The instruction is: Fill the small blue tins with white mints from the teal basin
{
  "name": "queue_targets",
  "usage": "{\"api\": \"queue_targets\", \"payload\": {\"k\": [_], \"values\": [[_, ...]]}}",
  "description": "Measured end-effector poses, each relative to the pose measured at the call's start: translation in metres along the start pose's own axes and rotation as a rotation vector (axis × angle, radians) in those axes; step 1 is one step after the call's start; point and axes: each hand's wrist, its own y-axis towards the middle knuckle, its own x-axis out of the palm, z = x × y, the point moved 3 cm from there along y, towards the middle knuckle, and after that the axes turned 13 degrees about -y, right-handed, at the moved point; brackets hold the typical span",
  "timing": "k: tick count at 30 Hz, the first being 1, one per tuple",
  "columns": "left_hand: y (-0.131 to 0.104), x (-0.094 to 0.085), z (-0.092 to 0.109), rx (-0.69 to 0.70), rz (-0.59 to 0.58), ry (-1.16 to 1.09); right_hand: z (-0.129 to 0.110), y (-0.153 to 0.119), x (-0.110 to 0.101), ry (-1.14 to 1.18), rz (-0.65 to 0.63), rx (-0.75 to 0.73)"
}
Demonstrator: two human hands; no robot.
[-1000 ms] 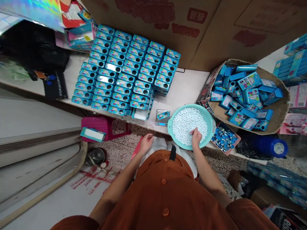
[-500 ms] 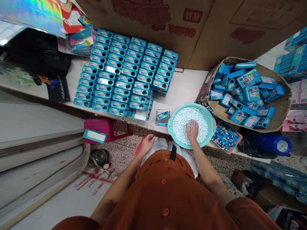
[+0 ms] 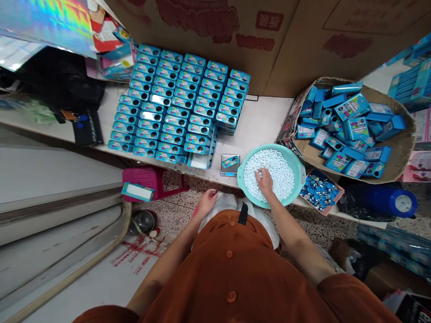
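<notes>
My right hand (image 3: 265, 181) is in a pale green basin (image 3: 299, 172) of small white pellets (image 3: 281, 172). Its thumb and fingertips are drawn together at the pellets' surface, in a pinch on some of them. By my left thigh lies my left hand (image 3: 207, 202), fingers curled; a little red shows at the fingertips, and what they hold, if anything, is hidden. Just left of the basin stands a small digital scale (image 3: 230, 169), with one blue printed tin (image 3: 230, 161) on its plate.
Stacked rows of blue tins (image 3: 175, 92) cover the table's left part. An open carton (image 3: 402, 148) of blue tins stands at right, near a shallow box (image 3: 321, 189) of blue and silver pieces. Tall cardboard (image 3: 256, 54) borders the back. A pink stool (image 3: 143, 177) is below left.
My right hand has shifted slightly left within the basin, and its fingers have drawn closer together. My left hand stays by my thigh. The view has turned a little.
</notes>
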Motion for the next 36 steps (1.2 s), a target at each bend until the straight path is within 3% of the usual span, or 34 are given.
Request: {"api": "queue_targets", "payload": {"k": [5,8,12,14,17,25,36], "values": [[0.002,-0.003,-0.002,0.008,0.014,0.002,-0.001,0.001,-0.014,0.199,0.036,0.154],[0.003,-0.004,-0.004,0.001,0.015,0.003,-0.005,0.005,-0.025,0.548,0.079,0.4],[0.004,-0.003,-0.007,-0.01,0.017,0.008,-0.025,0.018,-0.027,1.221,-0.12,0.669],[0.004,-0.002,-0.007,-0.009,0.015,0.011,-0.04,0.03,-0.027,1.452,-0.238,0.69],[0.004,-0.002,-0.007,-0.003,0.003,0.01,-0.064,0.051,-0.027,1.623,-0.295,0.705],[0.008,-0.007,-0.018,-0.015,0.021,-0.013,-0.122,0.1,-0.007,1.653,-0.171,0.652],[0.004,-0.019,-0.035,-0.056,0.086,-0.092,-0.14,0.1,0.011,1.271,0.02,0.528]]}}
